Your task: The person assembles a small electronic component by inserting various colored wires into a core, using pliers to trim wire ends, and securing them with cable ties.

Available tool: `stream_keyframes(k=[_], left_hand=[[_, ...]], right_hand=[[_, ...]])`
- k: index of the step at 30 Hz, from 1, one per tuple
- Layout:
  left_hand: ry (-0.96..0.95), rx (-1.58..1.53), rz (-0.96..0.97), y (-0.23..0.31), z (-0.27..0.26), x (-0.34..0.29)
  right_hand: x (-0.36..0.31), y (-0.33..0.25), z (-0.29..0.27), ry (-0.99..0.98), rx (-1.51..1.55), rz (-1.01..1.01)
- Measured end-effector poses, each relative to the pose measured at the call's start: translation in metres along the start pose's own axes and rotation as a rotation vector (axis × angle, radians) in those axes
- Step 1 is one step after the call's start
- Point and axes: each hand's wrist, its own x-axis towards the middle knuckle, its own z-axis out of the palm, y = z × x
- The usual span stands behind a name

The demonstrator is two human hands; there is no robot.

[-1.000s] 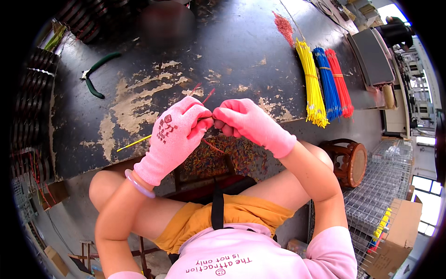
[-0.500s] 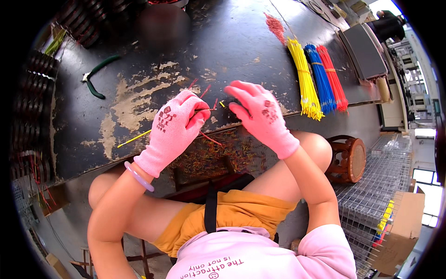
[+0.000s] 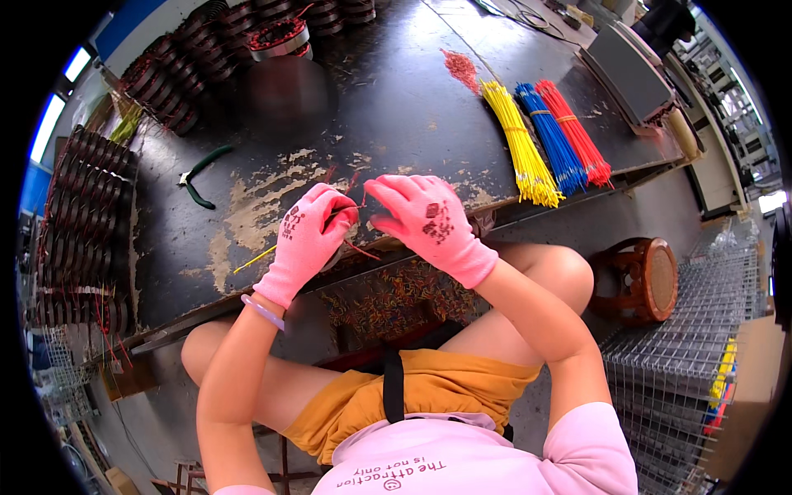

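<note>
Both my hands wear pink gloves and meet over the front edge of the worn dark table. My left hand [image 3: 310,239] is closed on thin wires; its grip hides where they join. A yellow wire [image 3: 255,260] sticks out to its left, and a red wire [image 3: 363,249] out to its right. More red wire ends [image 3: 353,180] rise beyond its fingertips. My right hand [image 3: 429,221] is close beside it, palm down, thumb and fingers curved with a gap between them. Its fingertips are next to the red wire ends; nothing shows held in it.
Bundles of yellow wires [image 3: 521,144], blue wires [image 3: 553,136] and red wires [image 3: 575,132] lie at the right. Green-handled pliers [image 3: 198,177] lie at the left. Stacked dark ring-shaped coils [image 3: 87,231] line the left side. A wooden stool [image 3: 635,280] stands at the right.
My right hand has moved left, up to my left hand, and its fingers have drawn closer together. The small yellow piece between the hands no longer shows. The whole view has shifted.
</note>
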Motion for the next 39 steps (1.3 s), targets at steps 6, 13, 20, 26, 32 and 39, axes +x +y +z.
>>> stream_keyframes(k=[6,13,20,26,32,39], left_hand=[[0.004,-0.015,-0.055,0.007,-0.005,-0.003],[-0.019,0.012,-0.024,0.008,-0.005,-0.006],[-0.003,-0.011,-0.048,0.006,-0.003,-0.005],[0.009,-0.062,-0.003,0.006,-0.004,0.000],[0.016,-0.080,-0.017,0.006,-0.002,-0.001],[0.012,-0.076,-0.029,0.007,-0.002,-0.004]], right_hand=[[0.010,0.011,0.024,-0.211,0.220,0.088],[0.015,0.017,0.013,-0.616,1.210,0.786],[0.022,0.014,0.006,-0.342,0.235,-0.057],[0.026,0.013,0.014,-0.674,1.411,1.124],[0.022,-0.004,-0.007,-0.068,0.110,0.101],[0.010,-0.002,-0.001,-0.232,-0.035,0.044]])
